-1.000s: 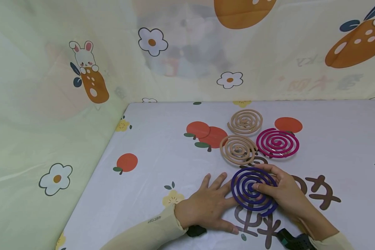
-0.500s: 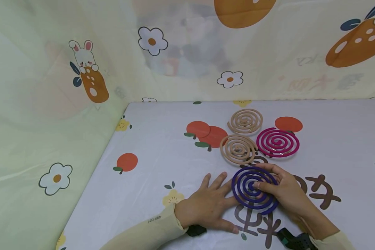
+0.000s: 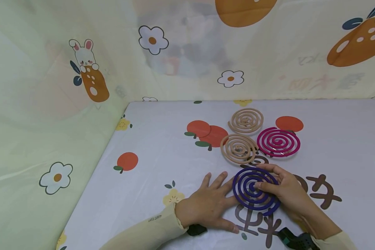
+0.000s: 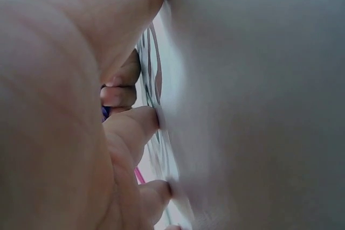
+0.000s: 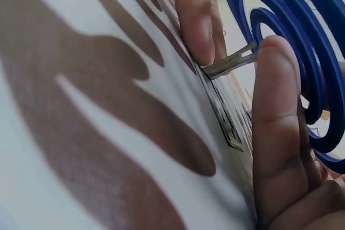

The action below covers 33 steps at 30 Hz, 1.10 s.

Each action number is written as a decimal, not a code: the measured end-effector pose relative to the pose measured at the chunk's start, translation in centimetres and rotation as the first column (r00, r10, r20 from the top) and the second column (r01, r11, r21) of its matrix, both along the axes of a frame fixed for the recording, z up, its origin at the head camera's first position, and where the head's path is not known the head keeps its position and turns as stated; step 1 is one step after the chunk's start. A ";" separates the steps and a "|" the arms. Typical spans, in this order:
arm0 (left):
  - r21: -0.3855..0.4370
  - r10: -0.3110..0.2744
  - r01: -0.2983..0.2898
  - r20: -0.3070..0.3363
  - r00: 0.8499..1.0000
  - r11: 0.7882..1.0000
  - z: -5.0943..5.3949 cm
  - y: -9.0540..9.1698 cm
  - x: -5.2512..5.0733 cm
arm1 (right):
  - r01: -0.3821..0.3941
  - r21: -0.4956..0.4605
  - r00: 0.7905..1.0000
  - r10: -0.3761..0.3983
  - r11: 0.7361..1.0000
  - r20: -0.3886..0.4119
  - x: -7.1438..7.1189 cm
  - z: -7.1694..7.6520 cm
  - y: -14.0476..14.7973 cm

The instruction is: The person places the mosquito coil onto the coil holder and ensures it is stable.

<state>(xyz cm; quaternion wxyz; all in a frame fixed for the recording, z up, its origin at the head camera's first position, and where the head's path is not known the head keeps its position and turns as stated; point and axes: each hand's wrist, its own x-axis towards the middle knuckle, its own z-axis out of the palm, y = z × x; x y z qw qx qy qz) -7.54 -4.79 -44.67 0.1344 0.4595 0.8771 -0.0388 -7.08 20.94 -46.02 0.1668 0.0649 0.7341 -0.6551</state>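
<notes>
A dark blue mosquito coil (image 3: 251, 187) is held slightly tilted by my right hand (image 3: 289, 191), with the thumb at the spiral's centre and other fingers underneath. From the right wrist, a thin metal coil stand (image 5: 229, 64) shows under the coil. Its raised prong reaches the coil's centre, and a fingertip touches the stand near the table. My left hand (image 3: 206, 206) lies palm down with spread fingers, its fingertips on the tablecloth. One or two of its fingertips are partly hidden by the blue coil's left edge. In the left wrist view, curled fingers (image 4: 121, 92) of the right hand appear beyond it.
Behind the blue coil stand two tan mosquito coils (image 3: 245, 120) and a magenta mosquito coil (image 3: 278, 142), close together. White cloth (image 3: 156, 139) with printed fruit and lettering covers the table. A patterned cream curtain (image 3: 181, 83) hangs behind and at left.
</notes>
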 end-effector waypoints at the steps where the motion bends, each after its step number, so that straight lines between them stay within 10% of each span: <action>1: 0.000 0.000 0.000 0.000 1.000 1.000 0.0 0.0 0.0 | -0.003 0.003 1.000 0.003 1.000 0.004 0.0 0.0 -0.1; 33: 0.008 0.004 -0.004 0.003 1.000 1.000 0.2 0.1 0.0 | -0.034 0.037 0.998 0.036 0.999 -0.060 0.1 0.0 -0.2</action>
